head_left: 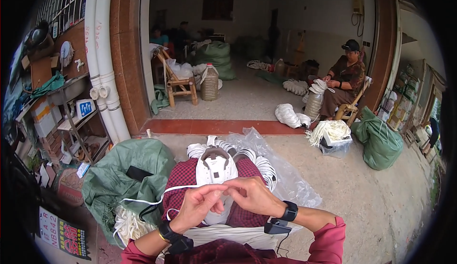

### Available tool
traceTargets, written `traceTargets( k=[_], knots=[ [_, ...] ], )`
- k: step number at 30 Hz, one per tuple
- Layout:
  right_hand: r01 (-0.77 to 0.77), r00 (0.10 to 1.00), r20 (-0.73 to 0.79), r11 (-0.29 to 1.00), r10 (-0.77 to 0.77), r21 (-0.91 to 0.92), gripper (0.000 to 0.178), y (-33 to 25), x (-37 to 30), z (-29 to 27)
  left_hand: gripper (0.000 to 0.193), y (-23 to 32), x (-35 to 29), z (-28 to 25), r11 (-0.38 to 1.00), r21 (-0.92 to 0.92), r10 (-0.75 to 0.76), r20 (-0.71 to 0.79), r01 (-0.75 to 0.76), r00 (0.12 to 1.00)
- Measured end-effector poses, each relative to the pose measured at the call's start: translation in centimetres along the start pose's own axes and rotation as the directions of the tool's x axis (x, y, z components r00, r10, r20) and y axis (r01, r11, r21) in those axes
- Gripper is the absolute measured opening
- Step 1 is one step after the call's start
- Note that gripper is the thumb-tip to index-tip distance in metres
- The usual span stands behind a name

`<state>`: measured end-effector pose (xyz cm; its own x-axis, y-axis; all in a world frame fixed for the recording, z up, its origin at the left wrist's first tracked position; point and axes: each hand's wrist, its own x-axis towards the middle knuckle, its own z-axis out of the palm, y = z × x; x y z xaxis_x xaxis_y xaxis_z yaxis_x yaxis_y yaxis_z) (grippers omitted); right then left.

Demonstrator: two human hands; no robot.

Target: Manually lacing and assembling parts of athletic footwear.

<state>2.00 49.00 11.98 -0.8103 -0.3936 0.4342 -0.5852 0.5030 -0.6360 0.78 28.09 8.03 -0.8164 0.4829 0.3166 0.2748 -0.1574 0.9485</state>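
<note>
My left hand (202,202) is closed in a pinch, and a white shoelace (178,187) runs leftward from its fingertips, over the checked cloth on my lap toward the green sack. The fingertips of my right hand (252,195) meet the left ones on that lace, also pinched; the lace end between them is hidden. Just beyond both hands stands a white shoe upper (216,168) with a dark lining, opening upward. Below my hands a pale rounded form shows in part. More white laces (233,235) lie across my lap.
A green sack (128,154) at left carries a black phone (138,173) and a bundle of white laces (128,223). More shoe uppers (266,171) and clear plastic sheeting (295,187) lie ahead. Far right, a seated person (350,73) handles white pieces beside a green bag (378,140).
</note>
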Motion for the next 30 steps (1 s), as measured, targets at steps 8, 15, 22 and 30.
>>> traceTargets(
  k=[8,15,22,30],
  knots=[
    [0.066,0.992,0.108,0.998,-0.064,-0.018,0.021,2.4,0.2,0.0,0.038,-0.4,-0.3,-0.3,0.994,0.105,-0.028,0.068,0.021,0.997],
    [-0.050,0.989,0.141,0.998,0.046,0.028,0.020,1.2,0.7,-0.6,0.041,0.8,-0.6,-0.1,0.985,0.175,-0.030,0.103,0.011,0.994],
    [-0.268,0.963,0.139,0.825,0.229,0.498,0.022,2.9,1.1,-0.9,0.048,1.9,-0.2,0.9,0.959,0.261,0.079,0.147,-0.115,0.986],
    [-0.279,0.954,0.095,0.725,0.285,0.629,0.021,2.9,1.7,-1.7,0.052,1.0,1.0,1.2,0.956,0.237,0.143,0.149,-0.175,0.979]
  ],
)
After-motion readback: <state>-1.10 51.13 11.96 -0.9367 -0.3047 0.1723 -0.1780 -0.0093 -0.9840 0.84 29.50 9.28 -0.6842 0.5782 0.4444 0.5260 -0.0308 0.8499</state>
